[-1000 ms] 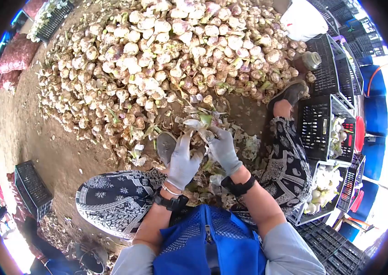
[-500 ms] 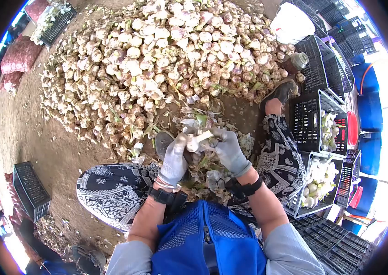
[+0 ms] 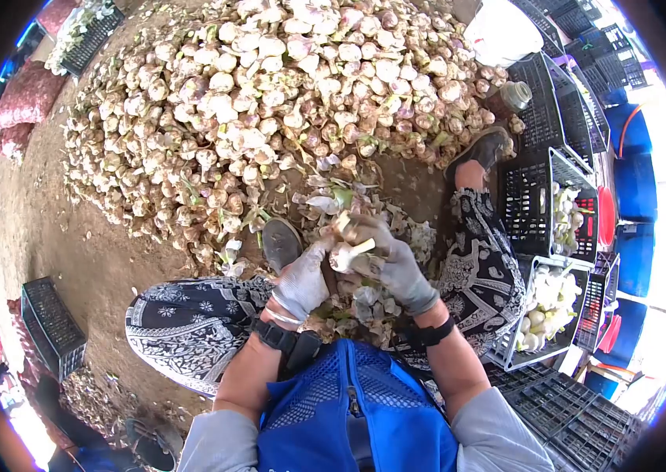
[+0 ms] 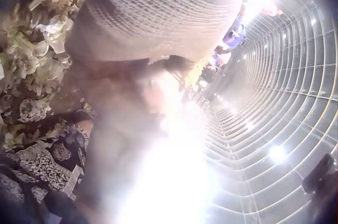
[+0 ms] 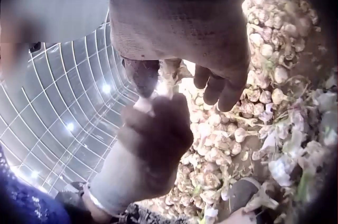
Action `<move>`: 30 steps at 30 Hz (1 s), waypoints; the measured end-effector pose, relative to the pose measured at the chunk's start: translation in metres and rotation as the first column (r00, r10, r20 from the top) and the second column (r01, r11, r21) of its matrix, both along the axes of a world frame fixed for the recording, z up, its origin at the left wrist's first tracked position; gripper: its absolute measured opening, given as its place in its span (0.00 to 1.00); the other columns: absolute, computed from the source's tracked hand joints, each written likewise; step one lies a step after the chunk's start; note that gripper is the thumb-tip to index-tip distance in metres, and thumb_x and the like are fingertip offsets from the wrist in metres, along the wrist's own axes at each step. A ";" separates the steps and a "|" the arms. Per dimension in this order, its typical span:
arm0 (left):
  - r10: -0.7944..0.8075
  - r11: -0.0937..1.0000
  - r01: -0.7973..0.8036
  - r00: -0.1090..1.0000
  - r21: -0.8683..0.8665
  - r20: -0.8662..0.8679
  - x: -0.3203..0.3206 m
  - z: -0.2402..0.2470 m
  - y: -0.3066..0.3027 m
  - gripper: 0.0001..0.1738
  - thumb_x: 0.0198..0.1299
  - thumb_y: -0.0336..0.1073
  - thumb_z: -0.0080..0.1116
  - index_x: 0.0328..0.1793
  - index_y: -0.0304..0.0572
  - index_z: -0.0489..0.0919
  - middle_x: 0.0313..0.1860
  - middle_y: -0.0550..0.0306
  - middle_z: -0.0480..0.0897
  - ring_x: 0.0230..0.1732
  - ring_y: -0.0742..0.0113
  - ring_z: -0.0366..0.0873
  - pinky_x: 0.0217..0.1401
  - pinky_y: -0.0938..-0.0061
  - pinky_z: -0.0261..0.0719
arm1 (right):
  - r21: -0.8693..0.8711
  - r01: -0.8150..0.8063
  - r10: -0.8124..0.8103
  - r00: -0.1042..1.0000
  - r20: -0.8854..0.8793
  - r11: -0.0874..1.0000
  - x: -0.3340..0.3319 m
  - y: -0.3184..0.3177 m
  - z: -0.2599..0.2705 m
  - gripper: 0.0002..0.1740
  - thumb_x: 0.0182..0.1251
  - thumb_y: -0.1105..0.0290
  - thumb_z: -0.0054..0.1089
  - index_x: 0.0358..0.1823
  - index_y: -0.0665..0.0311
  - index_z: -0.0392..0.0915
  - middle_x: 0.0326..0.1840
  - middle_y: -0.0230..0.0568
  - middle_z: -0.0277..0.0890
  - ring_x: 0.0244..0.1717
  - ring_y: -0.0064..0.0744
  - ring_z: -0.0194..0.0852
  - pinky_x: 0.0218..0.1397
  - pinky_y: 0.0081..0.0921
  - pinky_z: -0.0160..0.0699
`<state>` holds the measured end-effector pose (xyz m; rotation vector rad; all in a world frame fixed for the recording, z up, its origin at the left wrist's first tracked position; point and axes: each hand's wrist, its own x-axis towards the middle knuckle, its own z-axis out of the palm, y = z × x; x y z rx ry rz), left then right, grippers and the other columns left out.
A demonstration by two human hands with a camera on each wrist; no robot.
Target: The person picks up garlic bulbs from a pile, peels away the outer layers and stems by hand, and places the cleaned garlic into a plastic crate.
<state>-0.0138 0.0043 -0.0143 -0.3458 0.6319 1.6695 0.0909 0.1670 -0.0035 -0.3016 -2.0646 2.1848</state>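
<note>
Currently one garlic bulb (image 3: 341, 258) in hand, above loose husks (image 3: 368, 303). Left hand (image 3: 303, 285) grips it; right hand (image 3: 405, 275) close at its stalk, fingers blurred, cannot tell whether holding. One pile (image 3: 270, 102), bulbs past counting, near edge reaching the left shoe (image 3: 280, 245). Two bulb-filled crates (image 3: 525, 203) beside the right leg (image 3: 494, 267); elbow room tight there. Leftward, dirt floor (image 3: 105, 256) stretches between pile and another crate (image 3: 53, 330).

Both forearms (image 3: 248, 377) reach forward, gloved left grip (image 3: 304, 286) curled close beside the right grip (image 3: 397, 266), whose blurred fingers (image 3: 372, 230) seem bent.
</note>
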 end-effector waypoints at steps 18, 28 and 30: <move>-0.238 0.955 -0.153 0.114 -0.254 -0.965 0.010 0.015 0.014 0.18 0.63 0.32 0.64 0.58 0.36 0.78 0.50 0.45 0.82 0.48 0.47 0.81 0.54 0.64 0.79 | -0.359 0.600 -0.520 0.800 0.300 0.715 0.038 0.007 -0.047 0.07 0.72 0.72 0.62 0.46 0.69 0.81 0.42 0.29 0.82 0.43 0.21 0.81 0.46 0.26 0.83; -0.350 0.931 -0.090 0.049 -0.353 -0.935 0.022 0.020 0.002 0.11 0.67 0.33 0.61 0.50 0.33 0.81 0.40 0.51 0.84 0.47 0.58 0.83 0.52 0.70 0.79 | -0.161 0.679 -0.624 0.726 0.287 0.716 0.030 -0.008 -0.005 0.04 0.69 0.76 0.65 0.41 0.69 0.82 0.36 0.26 0.81 0.37 0.13 0.74 0.43 0.16 0.77; -0.429 0.892 -0.036 0.244 -0.450 -0.870 0.023 0.017 0.002 0.12 0.69 0.36 0.59 0.51 0.33 0.80 0.37 0.50 0.84 0.43 0.57 0.83 0.50 0.69 0.80 | -0.085 0.660 -0.625 0.738 0.254 0.746 0.028 -0.012 0.003 0.05 0.68 0.76 0.66 0.41 0.69 0.82 0.36 0.26 0.81 0.37 0.14 0.74 0.43 0.17 0.76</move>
